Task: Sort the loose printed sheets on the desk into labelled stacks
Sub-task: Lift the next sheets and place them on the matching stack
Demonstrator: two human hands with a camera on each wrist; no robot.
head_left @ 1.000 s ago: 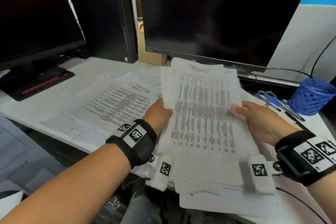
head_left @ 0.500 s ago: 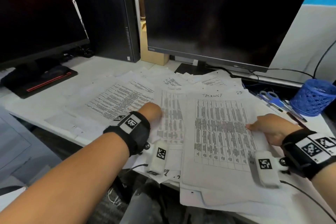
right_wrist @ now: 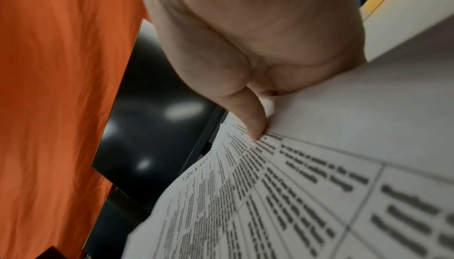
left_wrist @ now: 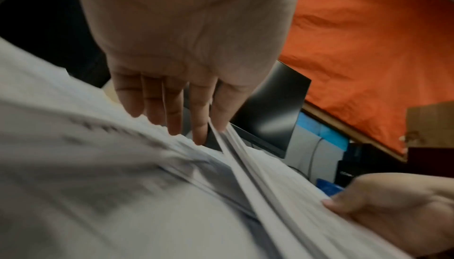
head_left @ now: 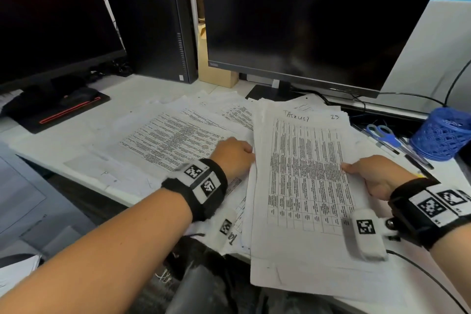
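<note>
A thick stack of printed sheets (head_left: 305,173) with a table and a handwritten heading lies in front of me on the desk, its near end over the desk's edge. My right hand (head_left: 356,171) pinches its right edge, thumb (right_wrist: 255,125) on top and fingers hidden underneath. My left hand (head_left: 235,154) is at the stack's left edge; in the left wrist view the sheet edges (left_wrist: 245,166) run between its thumb and index finger (left_wrist: 200,127). More loose printed sheets (head_left: 173,140) lie spread to the left and behind.
Two dark monitors (head_left: 305,20) (head_left: 51,20) and a black computer tower (head_left: 150,28) stand at the back. A blue mesh pen cup (head_left: 442,132), blue-handled scissors (head_left: 382,132) and pens sit at the right. A black stand base with a red stripe (head_left: 68,109) is at far left.
The stack, held raised and tilted a second ago, has come down flat on the desk. My left hand has shifted right, from the sheets beside the stack to the stack's left edge.
</note>
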